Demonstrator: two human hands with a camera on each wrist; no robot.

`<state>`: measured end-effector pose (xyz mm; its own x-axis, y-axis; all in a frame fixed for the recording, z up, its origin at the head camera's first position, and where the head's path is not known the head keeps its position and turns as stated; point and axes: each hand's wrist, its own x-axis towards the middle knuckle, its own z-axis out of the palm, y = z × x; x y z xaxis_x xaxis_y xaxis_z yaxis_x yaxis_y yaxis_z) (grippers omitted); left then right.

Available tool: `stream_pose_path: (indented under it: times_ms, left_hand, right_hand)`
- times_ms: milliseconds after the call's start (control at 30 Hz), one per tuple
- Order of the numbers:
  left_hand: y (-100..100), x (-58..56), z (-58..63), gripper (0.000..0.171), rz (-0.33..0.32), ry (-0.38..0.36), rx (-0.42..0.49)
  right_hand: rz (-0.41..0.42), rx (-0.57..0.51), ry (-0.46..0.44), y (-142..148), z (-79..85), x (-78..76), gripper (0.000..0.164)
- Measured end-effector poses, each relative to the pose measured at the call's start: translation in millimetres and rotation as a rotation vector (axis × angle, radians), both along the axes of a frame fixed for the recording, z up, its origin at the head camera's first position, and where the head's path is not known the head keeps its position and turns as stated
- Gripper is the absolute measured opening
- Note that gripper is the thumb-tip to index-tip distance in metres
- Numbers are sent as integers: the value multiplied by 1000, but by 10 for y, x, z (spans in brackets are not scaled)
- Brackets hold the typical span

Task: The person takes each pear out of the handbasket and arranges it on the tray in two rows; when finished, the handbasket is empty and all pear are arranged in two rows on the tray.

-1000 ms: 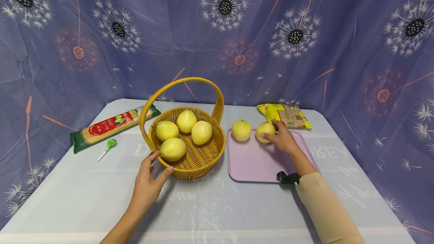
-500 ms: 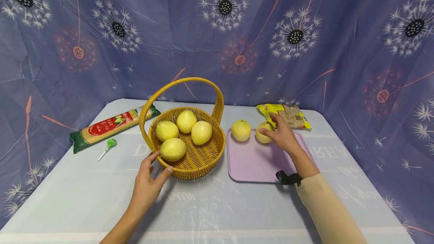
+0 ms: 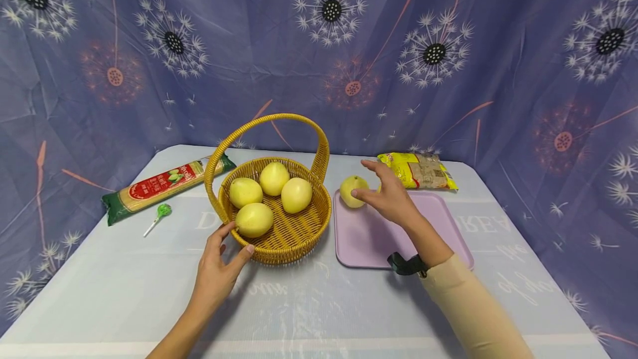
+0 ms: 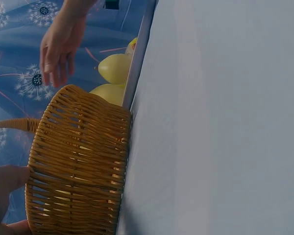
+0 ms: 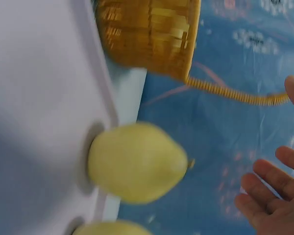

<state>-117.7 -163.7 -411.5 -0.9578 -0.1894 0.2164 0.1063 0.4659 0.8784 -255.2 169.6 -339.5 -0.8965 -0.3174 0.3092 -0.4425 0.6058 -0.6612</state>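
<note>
"At lower left in the frame, why is the left hand (image 3: 219,270) on the basket (image 3: 294,254)?"

"It grips the near rim, likely to steady it; the four pears (image 3: 255,220) are probably nested inside so they can't roll."

"And the right hand (image 3: 391,198)?"

"Right of centre, fingers spread, holding nothing, above the lilac tray (image 3: 366,242). One pear (image 3: 351,187) stands there stem up; a second pear (image 5: 112,228) is mostly hidden behind that hand."

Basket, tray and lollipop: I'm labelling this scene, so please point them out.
Basket (image 3: 289,230): head view, on its woven bottom, inside.
Tray (image 3: 369,241): head view, on its bare surface.
Lollipop (image 3: 164,210): head view, on its green head.
</note>
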Motion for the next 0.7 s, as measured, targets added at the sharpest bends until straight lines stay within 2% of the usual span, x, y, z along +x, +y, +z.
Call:
stream_pose_path:
  times_ms: [133,333,500,700]
  left_hand:
    - [0,-2,-6,62,0,9,-5]
    - [-4,-4,-9,62,3,8,-12]
    - [-4,-2,-6,62,1,3,-9]
    - [-5,-5,-4,62,-4,-2,-2]
  right_hand:
    - [93,38,73,-210,46,71,71]
    - [220,182,147,-506,88,119,71]
    - [272,271,146,-699,77,86,68]
    - [311,372,130,-862,25,-35,69]
